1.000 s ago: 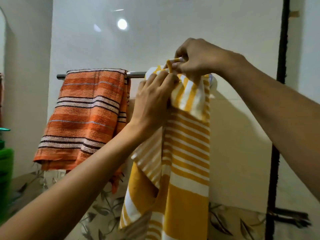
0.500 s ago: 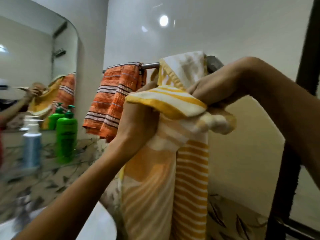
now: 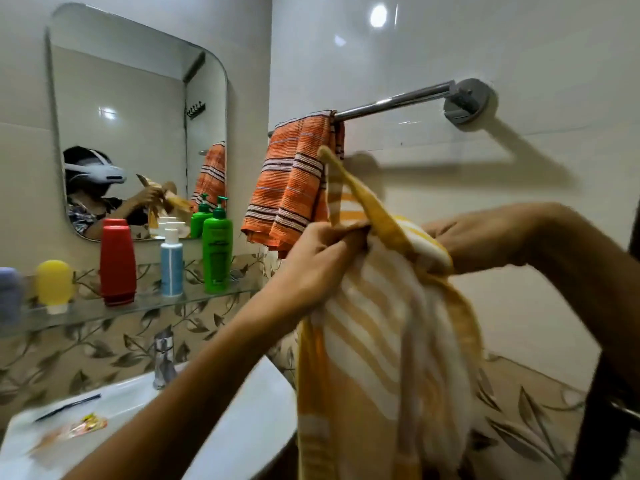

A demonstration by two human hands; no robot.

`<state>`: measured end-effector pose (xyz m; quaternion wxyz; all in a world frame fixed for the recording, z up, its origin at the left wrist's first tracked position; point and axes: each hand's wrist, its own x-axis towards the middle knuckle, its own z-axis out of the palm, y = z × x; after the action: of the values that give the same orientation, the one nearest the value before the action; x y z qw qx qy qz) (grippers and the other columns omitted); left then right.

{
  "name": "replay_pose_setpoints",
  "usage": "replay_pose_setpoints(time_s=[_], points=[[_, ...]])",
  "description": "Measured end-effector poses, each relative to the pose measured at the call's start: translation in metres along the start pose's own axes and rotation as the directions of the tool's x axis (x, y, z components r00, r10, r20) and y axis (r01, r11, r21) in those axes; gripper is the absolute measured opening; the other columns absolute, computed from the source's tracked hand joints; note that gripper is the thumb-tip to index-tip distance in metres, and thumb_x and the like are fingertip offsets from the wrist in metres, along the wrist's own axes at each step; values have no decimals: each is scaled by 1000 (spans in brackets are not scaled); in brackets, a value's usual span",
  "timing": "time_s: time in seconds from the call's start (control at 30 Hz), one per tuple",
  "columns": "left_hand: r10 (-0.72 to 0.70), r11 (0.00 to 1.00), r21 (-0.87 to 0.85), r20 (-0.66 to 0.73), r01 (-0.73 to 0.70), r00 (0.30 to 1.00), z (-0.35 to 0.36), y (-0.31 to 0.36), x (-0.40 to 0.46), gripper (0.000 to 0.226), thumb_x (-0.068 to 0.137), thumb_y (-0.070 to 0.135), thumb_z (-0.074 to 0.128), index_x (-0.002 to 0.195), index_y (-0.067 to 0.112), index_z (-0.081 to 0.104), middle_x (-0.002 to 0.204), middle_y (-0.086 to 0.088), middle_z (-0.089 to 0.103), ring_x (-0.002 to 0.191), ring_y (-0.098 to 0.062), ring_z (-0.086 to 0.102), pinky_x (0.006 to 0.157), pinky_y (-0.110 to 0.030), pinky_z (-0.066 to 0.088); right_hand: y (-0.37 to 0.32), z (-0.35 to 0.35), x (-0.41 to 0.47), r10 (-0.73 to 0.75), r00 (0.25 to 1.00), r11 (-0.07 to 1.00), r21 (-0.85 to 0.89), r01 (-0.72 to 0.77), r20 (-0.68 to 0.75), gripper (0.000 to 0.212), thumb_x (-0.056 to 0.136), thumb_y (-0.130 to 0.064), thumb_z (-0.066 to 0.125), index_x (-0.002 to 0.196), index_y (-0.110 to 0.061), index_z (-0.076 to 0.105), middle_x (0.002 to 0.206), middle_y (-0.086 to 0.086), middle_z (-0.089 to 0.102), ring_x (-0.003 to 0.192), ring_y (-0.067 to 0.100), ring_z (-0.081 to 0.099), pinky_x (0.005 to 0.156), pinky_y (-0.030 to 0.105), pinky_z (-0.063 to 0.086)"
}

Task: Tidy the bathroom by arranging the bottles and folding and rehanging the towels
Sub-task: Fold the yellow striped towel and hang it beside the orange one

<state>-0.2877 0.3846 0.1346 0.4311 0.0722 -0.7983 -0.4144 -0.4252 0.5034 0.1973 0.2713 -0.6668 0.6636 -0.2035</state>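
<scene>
Both hands' grip clenches yellow towel.

My hands now hold the yellow striped towel off the rail, lower than before; its right half above my grip is bare.

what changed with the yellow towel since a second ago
The yellow striped towel was draped over the towel rail a second ago; now it is off the rail, pulled down and toward the person, bunched between the left hand and right hand. Both hands kept their hold throughout. The rail's right part is now bare. The orange towel stayed hanging on the rail.
</scene>
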Motion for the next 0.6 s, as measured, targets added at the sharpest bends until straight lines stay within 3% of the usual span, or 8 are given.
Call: replay_pose_setpoints(time_s=[0.13,0.23,0.27,0.3,0.33,0.37,0.4,0.6], points=[[-284,875,-363,150,320,947,8,-27,-38,41,94,29,43,72,25,77,78,1,76,70,-9,72,57,-20,56,34,47,7,-4,994,848,527,63,-113,42,85,-5,52,47,-7,70,45,0,62,40,2,58,41,12,47],[-411,739,-547,96,393,906,15,-42,-75,32,90,12,52,69,7,74,95,-21,71,66,-8,70,56,-20,54,61,95,11,66,992,616,787,42,-105,20,70,-28,80,78,-9,79,84,9,75,75,13,72,66,24,58],[-416,708,-570,140,416,899,18,-49,-83,33,86,8,60,55,6,73,83,-20,71,56,-6,69,49,-18,52,70,108,13,84,994,507,862,15,-67,46,67,-48,74,92,-9,77,99,10,74,90,18,71,75,29,58],[-435,674,-547,249,496,865,15,-46,-94,79,84,-10,7,50,12,74,71,-13,73,52,-6,68,45,-17,51,80,120,15,67,997,409,913,5,-35,61,69,-61,61,101,-10,75,108,11,72,99,21,69,78,31,57],[-410,667,-519,343,534,845,12,-50,-103,62,2,46,53,52,18,76,63,-6,74,53,-7,69,45,-17,51,83,134,14,68,997,354,935,3,-29,72,72,-70,50,106,-11,73,114,12,70,105,24,67,79,32,57],[-462,633,-520,342,574,818,9,-47,-109,11,46,25,77,57,21,77,61,-2,74,55,-9,70,46,-18,52,87,144,11,68,997,314,950,4,-26,81,70,-77,46,111,-11,71,117,14,68,108,27,66,79,34,57],[-462,639,-500,360,585,811,3,-53,-116,17,48,27,74,63,20,78,63,-2,74,57,-12,71,48,-19,53,89,151,5,28,999,292,956,28,-38,85,66,-79,50,113,-12,70,119,13,67,110,27,65,80,34,57],[-674,538,-506,221,674,705,-5,-67,-163,12,67,6,66,68,9,77,68,-8,74,56,-18,71,54,-29,60,97,185,-20,-24,973,907,403,118,-231,89,38,-45,92,112,-45,43,106,-21,63,100,-5,62,83,12,48]])
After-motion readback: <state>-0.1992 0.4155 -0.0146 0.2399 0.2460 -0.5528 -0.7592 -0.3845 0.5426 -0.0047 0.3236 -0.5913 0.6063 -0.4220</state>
